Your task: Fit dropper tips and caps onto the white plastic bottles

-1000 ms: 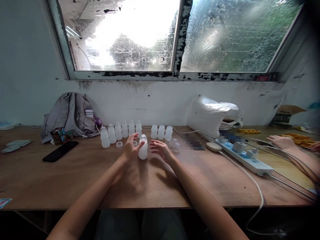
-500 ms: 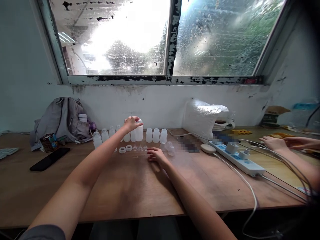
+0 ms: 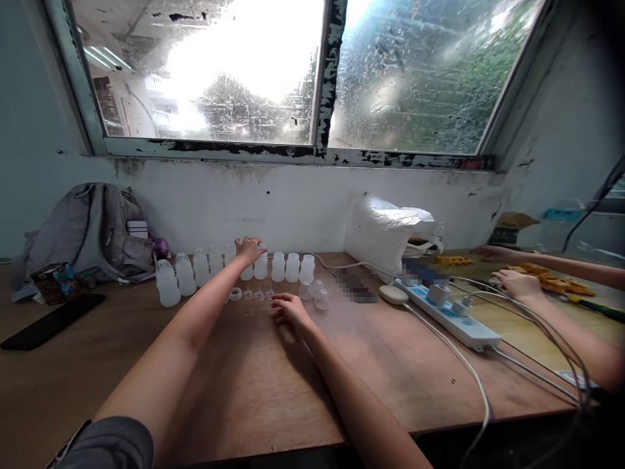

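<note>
My left hand (image 3: 249,249) reaches to the back row, its fingertips closed around the top of a frosted baby bottle (image 3: 260,267) that stands upright. To the right of it stand three open bottle bodies (image 3: 292,268). Several bottles with tops (image 3: 168,284) line up to the left, partly hidden by my left forearm. My right hand (image 3: 290,309) rests on the table with loosely bent fingers apart, holding nothing. Just beyond its fingertips lie clear teats (image 3: 258,294) and a white collar ring (image 3: 235,294). Two clear caps (image 3: 321,297) lie to its right.
A grey backpack (image 3: 92,234), a small carton (image 3: 56,283) and a black phone (image 3: 53,320) are on the left. A white bag (image 3: 378,234) leans on the wall. A power strip (image 3: 449,314) with cables lies to the right, before another person's hands (image 3: 520,286) and yellow parts (image 3: 556,280).
My view has turned, shifting the scene leftward. The bottle under my left hand sits lower, level with the row. The right hand stays on the table; the other person's hands moved apart.
</note>
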### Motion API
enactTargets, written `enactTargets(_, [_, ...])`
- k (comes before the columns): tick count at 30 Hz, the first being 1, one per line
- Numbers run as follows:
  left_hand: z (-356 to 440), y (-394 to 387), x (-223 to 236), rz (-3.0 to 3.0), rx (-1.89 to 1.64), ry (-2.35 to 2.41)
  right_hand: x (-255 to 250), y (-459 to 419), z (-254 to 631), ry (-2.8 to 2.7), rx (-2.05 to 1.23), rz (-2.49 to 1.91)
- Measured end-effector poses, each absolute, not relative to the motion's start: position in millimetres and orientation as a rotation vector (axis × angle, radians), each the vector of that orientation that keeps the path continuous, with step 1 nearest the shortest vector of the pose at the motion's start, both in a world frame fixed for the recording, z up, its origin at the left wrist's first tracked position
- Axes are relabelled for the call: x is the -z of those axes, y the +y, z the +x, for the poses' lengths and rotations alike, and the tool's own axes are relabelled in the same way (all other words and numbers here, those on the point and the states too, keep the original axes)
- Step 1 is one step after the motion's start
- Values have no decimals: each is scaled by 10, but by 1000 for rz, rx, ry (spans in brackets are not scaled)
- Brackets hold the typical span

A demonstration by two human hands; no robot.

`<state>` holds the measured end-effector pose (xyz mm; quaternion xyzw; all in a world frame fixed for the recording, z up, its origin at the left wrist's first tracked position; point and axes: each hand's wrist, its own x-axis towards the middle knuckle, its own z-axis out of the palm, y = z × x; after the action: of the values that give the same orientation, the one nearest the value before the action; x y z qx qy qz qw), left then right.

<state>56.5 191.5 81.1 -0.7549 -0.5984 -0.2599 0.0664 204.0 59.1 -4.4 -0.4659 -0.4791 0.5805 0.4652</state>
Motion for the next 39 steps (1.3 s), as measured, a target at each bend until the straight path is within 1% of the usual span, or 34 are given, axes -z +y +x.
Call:
enactTargets(5, [557, 1847, -748, -2213, 827, -1793, 81, 613, 2034, -1174, -1421, -1136])
enactTargets(14, [583, 1840, -801, -2227, 770, -1803, 97, 609, 2035, -1158, -1413, -1144])
enactTargets(16, [621, 1823, -807, -2193, 854, -1802, 94, 611, 2036, -1163, -1416, -1138])
enactTargets(19, [659, 1682, -809, -2117, 1092, -1726, 103, 629, 2037, -1180, -1381, -1133])
enactTargets(22, [581, 1395, -736, -2120, 1203, -1612, 129, 649, 2041, -1246, -1219, -1206])
enactTargets(25, [338, 1051, -524, -2141, 1128, -1607, 156, 646, 2046, -1450, -799, -1319])
enactTargets(27, [125, 847, -319, -2083, 1058, -1721, 170, 632, 2042, -1630, -506, -1361])
enactTargets(29, [-78, 691, -106, -2017, 973, -1845, 183, 619, 2026, -1821, -328, -1397])
enactTargets(33, [-330, 553, 176, -2014, 798, -1921, 221, 618, 1970, -2135, -214, -1504])
enactTargets(36, [-357, 543, 224, -2072, 741, -1922, 252, 640, 1936, -2226, -247, -1590])
enactTargets(39, [-302, 525, 200, -2169, 782, -1847, 276, 665, 1933, -2246, -266, -1606])
